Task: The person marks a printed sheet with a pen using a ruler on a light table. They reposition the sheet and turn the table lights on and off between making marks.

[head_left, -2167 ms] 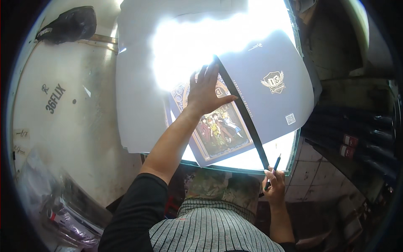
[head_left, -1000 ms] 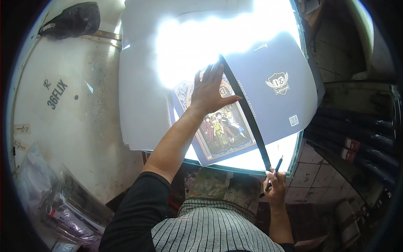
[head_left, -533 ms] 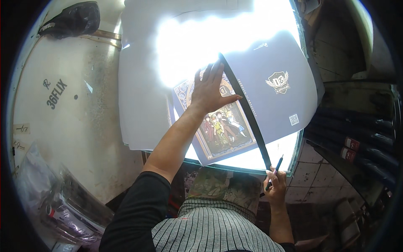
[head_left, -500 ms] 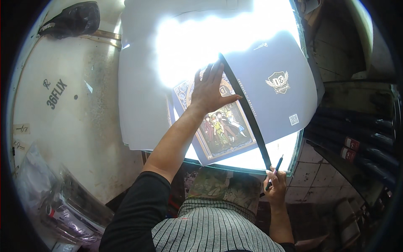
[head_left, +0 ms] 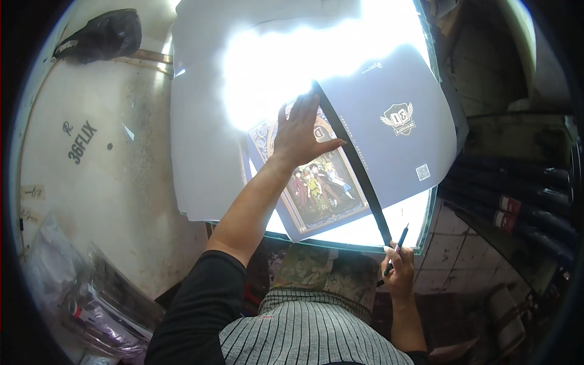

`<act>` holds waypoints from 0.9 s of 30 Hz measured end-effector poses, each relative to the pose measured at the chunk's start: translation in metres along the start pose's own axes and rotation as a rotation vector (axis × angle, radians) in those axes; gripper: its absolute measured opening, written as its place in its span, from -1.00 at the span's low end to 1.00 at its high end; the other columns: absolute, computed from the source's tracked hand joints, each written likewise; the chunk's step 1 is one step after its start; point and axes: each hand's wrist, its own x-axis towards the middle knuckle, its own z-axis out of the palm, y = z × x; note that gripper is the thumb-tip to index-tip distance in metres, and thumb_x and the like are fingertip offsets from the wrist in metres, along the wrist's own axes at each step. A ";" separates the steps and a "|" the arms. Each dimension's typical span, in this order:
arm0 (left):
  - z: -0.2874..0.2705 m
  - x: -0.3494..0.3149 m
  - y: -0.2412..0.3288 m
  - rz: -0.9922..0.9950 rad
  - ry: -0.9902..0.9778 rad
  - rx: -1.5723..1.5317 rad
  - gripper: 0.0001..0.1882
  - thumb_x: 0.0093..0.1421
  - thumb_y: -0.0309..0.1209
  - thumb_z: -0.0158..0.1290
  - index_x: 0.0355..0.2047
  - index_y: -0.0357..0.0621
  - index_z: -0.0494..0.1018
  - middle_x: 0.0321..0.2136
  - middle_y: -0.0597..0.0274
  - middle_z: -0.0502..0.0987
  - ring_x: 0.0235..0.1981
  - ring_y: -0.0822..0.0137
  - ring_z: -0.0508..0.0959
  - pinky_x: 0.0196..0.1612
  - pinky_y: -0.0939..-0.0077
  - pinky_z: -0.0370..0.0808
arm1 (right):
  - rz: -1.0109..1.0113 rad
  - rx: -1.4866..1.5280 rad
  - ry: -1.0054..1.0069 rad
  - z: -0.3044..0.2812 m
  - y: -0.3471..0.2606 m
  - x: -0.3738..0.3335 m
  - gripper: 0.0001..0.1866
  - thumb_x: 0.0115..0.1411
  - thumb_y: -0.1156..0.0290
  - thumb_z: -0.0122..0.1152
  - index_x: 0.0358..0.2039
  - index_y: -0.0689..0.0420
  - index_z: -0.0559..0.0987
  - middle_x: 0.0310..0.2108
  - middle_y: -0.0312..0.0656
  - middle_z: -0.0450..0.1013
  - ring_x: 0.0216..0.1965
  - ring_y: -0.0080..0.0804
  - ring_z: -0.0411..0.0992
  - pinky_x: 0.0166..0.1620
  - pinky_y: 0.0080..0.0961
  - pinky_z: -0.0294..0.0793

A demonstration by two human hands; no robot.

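A blue printed cover sheet with an illustrated front panel and a winged emblem lies on a brightly lit glass-topped table. Across it slants a long black straight strip, like a ruler. My left hand rests flat on the illustrated panel, its fingers stretched out and its thumb touching the strip. At the table's near edge, my right hand is closed around a dark, pen-shaped tool whose tip points up and away. The same fingers touch the strip's near end; whether they grip it is unclear.
Large pale sheets lie left of the cover. A worn board surface carries a black plastic bag at its far end. Clear plastic-wrapped goods stand at lower left, dark rolls at right. Glare hides the table's far part.
The whole view has shifted very slightly. Both hands, the strip and the cover keep their places relative to one another.
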 end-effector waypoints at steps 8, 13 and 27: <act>-0.033 0.010 0.016 -0.089 -0.193 -0.095 0.50 -0.18 0.48 0.25 0.45 -0.34 -0.17 0.47 -0.18 -0.14 0.52 0.01 -0.19 0.45 -0.28 -0.24 | 0.011 0.007 0.003 -0.003 -0.002 0.005 -0.59 -0.03 0.71 0.31 -0.12 0.14 0.59 -0.08 -0.05 0.56 -0.15 -0.10 0.49 -0.09 -0.24 0.53; -0.044 0.022 0.039 -0.166 -0.374 -0.015 0.63 -0.32 0.50 0.31 0.45 -0.39 -0.24 0.49 -0.21 -0.26 0.53 -0.03 -0.29 0.46 -0.25 -0.23 | 0.025 0.054 0.003 -0.004 0.005 0.003 -0.55 -0.06 0.70 0.34 -0.11 0.08 0.61 -0.07 -0.12 0.56 -0.12 -0.13 0.48 -0.06 -0.24 0.55; -0.054 0.028 0.044 -0.282 -0.520 -0.006 0.68 -0.30 0.38 0.39 0.44 -0.42 -0.41 0.48 -0.26 -0.41 0.51 -0.10 -0.42 0.47 -0.23 -0.23 | -0.186 0.418 0.332 -0.021 0.012 0.149 -0.89 0.36 0.47 0.20 -0.18 0.22 0.49 -0.55 -0.23 0.52 -0.58 -0.56 0.52 -0.46 -0.63 0.53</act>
